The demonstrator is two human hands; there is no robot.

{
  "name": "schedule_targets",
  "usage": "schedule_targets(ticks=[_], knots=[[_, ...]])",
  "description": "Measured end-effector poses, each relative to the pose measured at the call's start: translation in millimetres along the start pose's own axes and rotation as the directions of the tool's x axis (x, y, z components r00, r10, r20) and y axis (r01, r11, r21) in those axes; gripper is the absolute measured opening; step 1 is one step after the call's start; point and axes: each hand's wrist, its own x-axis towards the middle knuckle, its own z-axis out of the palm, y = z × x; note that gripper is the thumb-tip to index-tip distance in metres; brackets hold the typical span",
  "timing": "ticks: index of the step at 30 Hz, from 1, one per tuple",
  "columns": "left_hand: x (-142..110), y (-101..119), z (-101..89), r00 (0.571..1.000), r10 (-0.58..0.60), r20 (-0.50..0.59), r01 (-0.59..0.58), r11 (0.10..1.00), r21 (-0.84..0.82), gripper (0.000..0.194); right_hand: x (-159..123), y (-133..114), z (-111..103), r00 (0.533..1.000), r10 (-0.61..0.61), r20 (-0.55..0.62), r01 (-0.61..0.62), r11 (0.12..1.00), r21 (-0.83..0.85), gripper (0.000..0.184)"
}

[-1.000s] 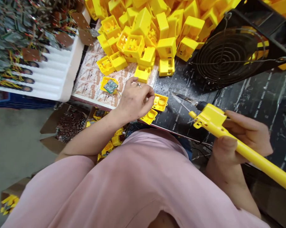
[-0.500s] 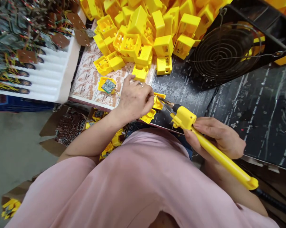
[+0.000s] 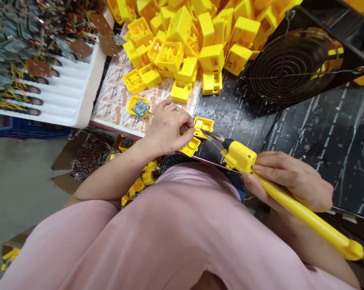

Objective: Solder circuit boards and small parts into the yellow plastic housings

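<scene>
My right hand point(image 3: 293, 179) is wrapped round the yellow handle of a soldering iron point(image 3: 242, 156). Its dark metal tip reaches into a small open yellow case point(image 3: 206, 124) near the table's front edge. Beside that case my left hand point(image 3: 170, 125) is closed, thumb against curled fingers; whatever is pinched there is hidden. A flat yellow cover point(image 3: 190, 147) with small holes lies below the case, partly behind my left thumb. Left of my left hand sits another yellow case point(image 3: 133, 100) with a green circuit board point(image 3: 140, 108) resting tilted on it, thin wires running toward my hand.
A heap of yellow cases point(image 3: 182, 44) covers the back of the table. To the right stands a black fan point(image 3: 284, 76) with a wire guard. A white foam tray point(image 3: 88, 88) at left holds wired circuit boards. Cartons point(image 3: 64, 163) with small parts stand below.
The soldering iron and my right hand have shifted right and slightly down in view. My left hand has moved slightly left, and more of the small case shows.
</scene>
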Motion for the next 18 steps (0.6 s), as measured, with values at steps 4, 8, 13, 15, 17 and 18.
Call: schedule_targets(ticks=[4,8,13,15,17,18], knots=[[0.9,2.6,5.1,0.999,0.026,-0.042,-0.024,0.999,0.048,0.02,-1.6,0.7,3.4,0.999,0.008,0.031,-0.008,1.0,-0.016,0.015],[2.3,3.7,4.9,0.998,0.036,-0.041,-0.033,0.996,0.081,0.02,-1.7,-0.6,2.1,0.994,0.023,0.109,-0.021,1.0,-0.018,0.013],[4.4,3.9,3.8,0.998,0.058,-0.022,-0.054,0.99,0.129,0.019,13.5,0.2,-1.9,0.989,-0.106,0.106,0.107,0.994,0.004,0.014],[5.2,4.2,3.8,0.997,0.073,-0.025,-0.068,0.987,0.148,0.019,21.6,-0.3,-3.5,0.981,-0.156,0.115,0.156,0.988,0.012,0.018],[6.0,4.7,4.1,0.996,0.087,-0.034,-0.08,0.983,0.168,0.02,27.6,-2.4,-6.5,0.972,-0.163,0.171,0.166,0.986,-0.004,0.02],[6.3,4.9,4.3,0.995,0.096,-0.042,-0.087,0.98,0.178,0.02,29.2,-4.0,-8.8,0.967,-0.168,0.189,0.173,0.985,-0.01,0.02]])
